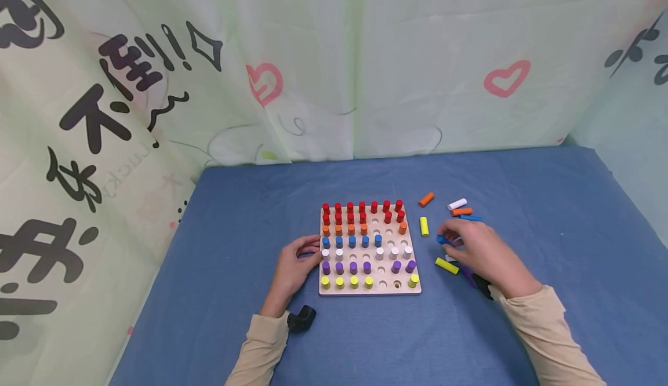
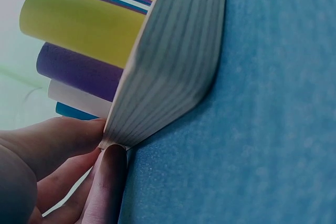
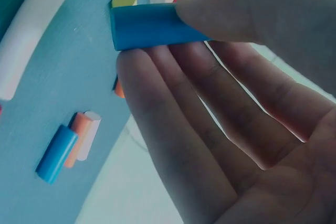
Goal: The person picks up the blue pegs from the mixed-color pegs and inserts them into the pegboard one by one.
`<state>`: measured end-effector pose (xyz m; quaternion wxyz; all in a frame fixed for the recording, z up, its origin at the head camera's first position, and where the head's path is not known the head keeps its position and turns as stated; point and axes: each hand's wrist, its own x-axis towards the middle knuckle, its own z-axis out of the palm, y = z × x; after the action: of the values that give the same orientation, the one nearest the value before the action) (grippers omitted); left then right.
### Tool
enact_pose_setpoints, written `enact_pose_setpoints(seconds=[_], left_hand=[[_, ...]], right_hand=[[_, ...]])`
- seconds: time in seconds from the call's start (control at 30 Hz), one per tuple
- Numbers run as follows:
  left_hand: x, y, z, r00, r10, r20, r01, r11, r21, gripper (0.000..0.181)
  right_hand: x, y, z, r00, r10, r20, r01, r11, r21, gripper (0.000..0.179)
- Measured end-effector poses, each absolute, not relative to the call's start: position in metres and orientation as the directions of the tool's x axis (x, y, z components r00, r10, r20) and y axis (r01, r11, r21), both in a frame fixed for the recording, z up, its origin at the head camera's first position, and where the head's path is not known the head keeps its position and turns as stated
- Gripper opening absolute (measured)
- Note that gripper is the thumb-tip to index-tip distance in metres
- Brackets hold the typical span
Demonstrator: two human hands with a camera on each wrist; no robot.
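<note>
A wooden pegboard (image 1: 369,287) stands on the blue cloth with rows of red, orange, blue, white, purple and yellow pegs; bare holes show in several rows. My left hand (image 1: 295,263) grips the board's left edge, thumb (image 2: 79,129) and fingertips right at its side in the left wrist view. To the right of the board, my right hand (image 1: 482,252) pinches a blue peg (image 3: 152,25) between thumb and fingers, above the cloth. Around that hand lie loose pegs: yellow (image 1: 446,266), orange (image 1: 461,212), white (image 1: 457,204), and purple ones partly hidden beneath it.
A second yellow peg (image 1: 424,226) and an orange peg (image 1: 426,199) lie close to the board's right side. Another blue peg (image 3: 55,154) lies near an orange and a white one. A printed curtain (image 1: 396,113) hangs behind the cloth-covered table (image 1: 235,212).
</note>
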<state>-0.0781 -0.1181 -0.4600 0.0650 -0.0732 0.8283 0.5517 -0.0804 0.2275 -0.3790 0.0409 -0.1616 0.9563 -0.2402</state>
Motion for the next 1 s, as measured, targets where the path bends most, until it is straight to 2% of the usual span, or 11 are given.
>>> enact_pose_setpoints(seconds=[0.5, 1.0], left_hand=[[-0.078, -0.118, -0.459, -0.981, -0.046, -0.191, -0.194, 0.369, 0.909, 0.037], [-0.077, -0.118, -0.46, -0.982, -0.046, -0.185, -0.189, 0.365, 0.912, 0.037]], right_hand=[[-0.087, 0.206, -0.374, -0.933, -0.359, 0.006, -0.306, 0.786, -0.537, 0.022], [-0.091, 0.189, -0.373, -0.914, -0.405, 0.034, -0.356, 0.755, -0.55, 0.022]])
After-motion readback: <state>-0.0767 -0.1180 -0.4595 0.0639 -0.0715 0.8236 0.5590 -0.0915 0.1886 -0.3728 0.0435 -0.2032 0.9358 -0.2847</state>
